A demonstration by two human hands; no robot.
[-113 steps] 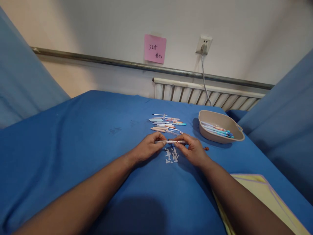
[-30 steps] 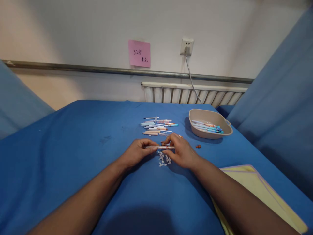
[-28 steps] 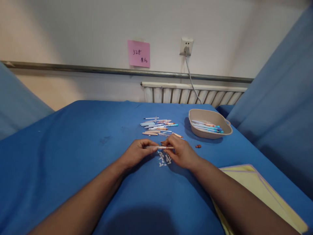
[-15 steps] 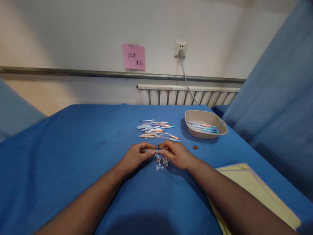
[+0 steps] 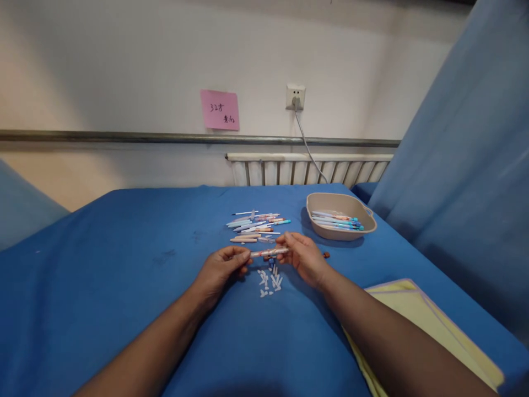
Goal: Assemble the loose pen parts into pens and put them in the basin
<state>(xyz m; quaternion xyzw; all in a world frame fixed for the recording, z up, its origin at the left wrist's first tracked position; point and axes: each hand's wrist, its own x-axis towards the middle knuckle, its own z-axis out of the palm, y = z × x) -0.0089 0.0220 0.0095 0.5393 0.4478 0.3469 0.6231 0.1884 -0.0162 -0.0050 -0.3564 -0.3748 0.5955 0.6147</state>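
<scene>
Between my two hands a slim pen barrel, clear with orange marks, lies almost level above the cloth. My left hand pinches its left end between thumb and fingers. At the other end, the fingers of my right hand close around the barrel. Below it, small white plastic pieces are scattered on the blue cloth, with a dark blue piece just above them. Beyond my hands lies a loose pile of pen parts, with barrels and thin refills in white, pale blue, peach and orange.
A beige basket holding several pens stands at the back right. A folded yellow cloth lies under my right forearm. A small brown piece sits beyond my right wrist. Blue curtains hang at the right side.
My hands have drawn apart, and the pen barrel between them now shows along its length. The view has tilted up slightly, so the scene sits lower.
</scene>
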